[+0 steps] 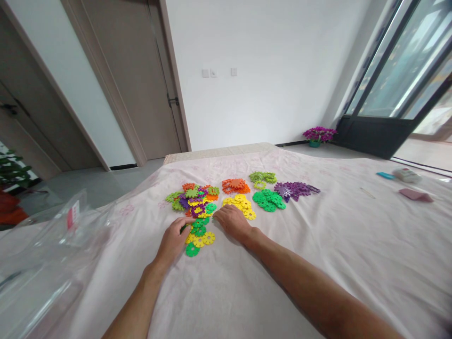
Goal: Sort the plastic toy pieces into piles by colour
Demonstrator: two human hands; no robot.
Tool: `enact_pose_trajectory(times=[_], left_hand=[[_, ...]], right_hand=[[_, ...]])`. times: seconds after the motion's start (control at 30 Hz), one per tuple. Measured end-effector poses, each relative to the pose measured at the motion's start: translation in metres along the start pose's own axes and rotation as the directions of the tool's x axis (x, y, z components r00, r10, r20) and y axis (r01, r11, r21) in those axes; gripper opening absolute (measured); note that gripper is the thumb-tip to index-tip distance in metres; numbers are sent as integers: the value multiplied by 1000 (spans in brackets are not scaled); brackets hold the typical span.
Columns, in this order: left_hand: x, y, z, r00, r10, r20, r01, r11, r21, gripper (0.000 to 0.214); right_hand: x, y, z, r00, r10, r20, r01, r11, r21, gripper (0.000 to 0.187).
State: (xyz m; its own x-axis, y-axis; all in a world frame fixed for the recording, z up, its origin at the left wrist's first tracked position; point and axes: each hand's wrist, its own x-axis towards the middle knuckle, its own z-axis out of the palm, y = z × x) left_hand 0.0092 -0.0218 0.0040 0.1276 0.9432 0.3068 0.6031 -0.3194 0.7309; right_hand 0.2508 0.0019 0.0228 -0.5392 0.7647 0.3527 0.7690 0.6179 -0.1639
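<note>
My left hand (174, 239) rests on a pink bedsheet (318, 245), its fingers curled around a green snowflake disc at the edge of a mixed pile of coloured discs (194, 197). Green and yellow discs (198, 235) lie right beside it. My right hand (233, 221) lies palm down with its fingers together, touching the near edge of the mixed pile and next to a yellow pile (242, 203). Behind are sorted piles: orange (235, 185), light green (263, 177), green (269, 199) and purple (294, 189).
A clear plastic bag (52, 245) lies at the left of the bed. At the right edge lie a pink card-like item (415, 194), a white object (406, 175) and a blue one (385, 175). A door, a glass sliding door and a purple flower pot (318, 135) stand beyond.
</note>
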Motion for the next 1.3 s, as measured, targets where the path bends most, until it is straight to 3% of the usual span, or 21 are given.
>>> enact_pose_trajectory(times=[0.17,0.27,0.5,0.63,0.73,0.8,0.83,0.97,1.1,1.17,1.3], left_hand=[[-1,3,-1,1000,-12,5,12,1000,-7,29],[-1,3,-1,1000,-14,12,15,1000,-10,30],[-2,3,-1,1000,-10,5,10,1000,-20,29],[-2,4,-1,1000,-1,10,1,1000,-24,30],[-2,3,-1,1000,-3,4,3,1000,-22,30],[-1,2,0,1000,0,-3,0,1000,-19,30],[-1,2,0,1000,1,-5,-1,1000,-18,30],[-1,1,1,1000,7,-2,-7,1000,-14,29],[-1,0,1,1000,14,-7,-14,1000,-8,29],[-1,-2,1,1000,9,-7,-9,1000,-7,29],[0,-6,2,1000,5,3,-5,1000,-14,30]], right_hand=[[-1,10,-5,988,107,-115,-104,994,38,28],[-1,27,-7,943,241,-229,-225,970,95,28],[-11,91,-21,716,580,-388,-570,807,154,30],[-24,120,-29,593,645,-482,-680,722,130,33],[-30,130,-31,540,626,-562,-691,711,128,34],[-28,128,-29,558,590,-583,-647,750,140,33],[-25,124,-28,589,562,-581,-605,783,144,32],[-12,93,-19,778,388,-494,-362,920,152,27],[-3,49,-10,947,132,-292,-90,984,153,23],[-2,28,-7,981,8,-193,20,990,143,22],[-3,1,-3,985,-162,-60,169,976,140,25]])
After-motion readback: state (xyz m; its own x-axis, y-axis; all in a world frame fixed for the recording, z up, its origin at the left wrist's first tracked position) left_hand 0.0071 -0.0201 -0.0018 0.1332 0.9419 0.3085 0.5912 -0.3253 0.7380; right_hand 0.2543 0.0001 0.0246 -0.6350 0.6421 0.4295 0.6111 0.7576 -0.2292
